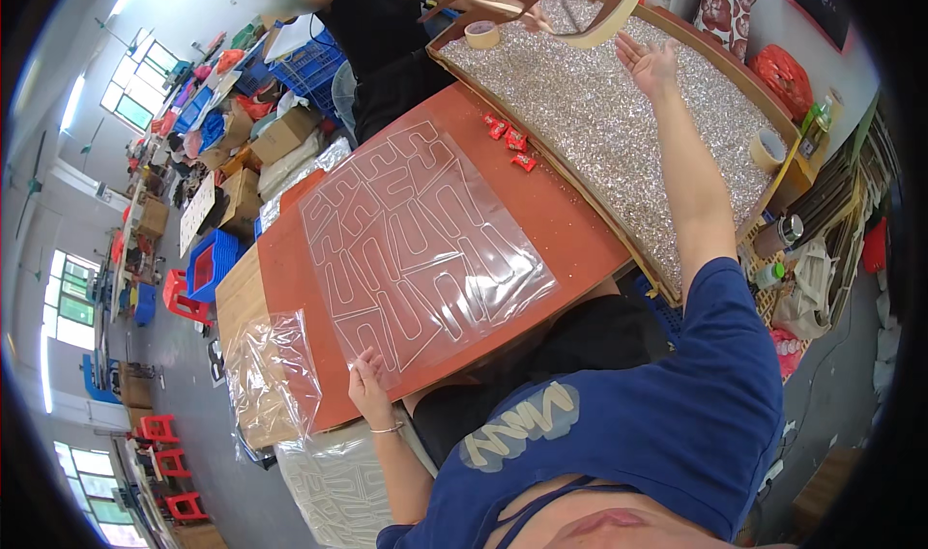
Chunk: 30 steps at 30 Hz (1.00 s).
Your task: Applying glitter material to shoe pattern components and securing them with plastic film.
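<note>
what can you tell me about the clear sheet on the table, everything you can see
The clear sheet looks like thin, glossy plastic, roughly rectangular, covered with pale outlines of long, looped and angular shapes. It lies mostly flat, set at a slant in this view, on the reddish-brown table, with bright glare toward its right side. The left hand is at its near corner, seemingly touching it.
</note>
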### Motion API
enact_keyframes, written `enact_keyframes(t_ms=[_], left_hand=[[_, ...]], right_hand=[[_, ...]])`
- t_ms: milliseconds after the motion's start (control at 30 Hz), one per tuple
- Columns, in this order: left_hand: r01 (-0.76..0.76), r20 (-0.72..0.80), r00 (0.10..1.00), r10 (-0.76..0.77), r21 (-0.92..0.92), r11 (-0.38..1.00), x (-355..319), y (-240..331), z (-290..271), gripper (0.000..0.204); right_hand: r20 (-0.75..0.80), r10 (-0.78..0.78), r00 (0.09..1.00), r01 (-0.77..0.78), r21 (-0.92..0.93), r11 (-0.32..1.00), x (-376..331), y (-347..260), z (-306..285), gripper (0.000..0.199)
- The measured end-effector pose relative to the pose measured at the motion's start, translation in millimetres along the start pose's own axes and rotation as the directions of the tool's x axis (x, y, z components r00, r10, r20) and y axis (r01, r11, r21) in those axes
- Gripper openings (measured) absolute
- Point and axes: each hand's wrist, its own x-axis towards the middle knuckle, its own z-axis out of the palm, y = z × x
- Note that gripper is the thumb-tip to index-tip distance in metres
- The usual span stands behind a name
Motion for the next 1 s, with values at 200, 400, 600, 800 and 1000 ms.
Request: enact_keyframes(t_ms=[200,400,600,800,1000], left_hand=[[0.043,0.027,0.999,-0.041,-0.067,0.997,0,1,3,0.041],[0.154,0.083,0.987,-0.139,-0.215,0.964,8,-8,-5,0.049],[0.245,0.288,0.952,-0.103,-0.513,0.823,57,14,-33,0.071],[0.265,0.434,0.897,0.087,-0.685,0.679,115,32,-30,0.075],[0.273,0.456,0.861,0.224,-0.787,0.553,126,23,-47,0.096]], right_hand=[[-0.139,0.18,0.974,-0.197,-0.123,0.973,-9,22,16,0.094],[0.27,0.381,0.884,-0.37,-0.093,0.925,-73,59,32,0.063],[0.438,0.4,0.805,-0.414,-0.068,0.908,-174,100,96,0.079],[0.385,0.508,0.77,-0.459,-0.219,0.861,-197,118,65,0.055],[0.319,0.601,0.733,-0.506,-0.334,0.795,-197,125,68,0.053]])
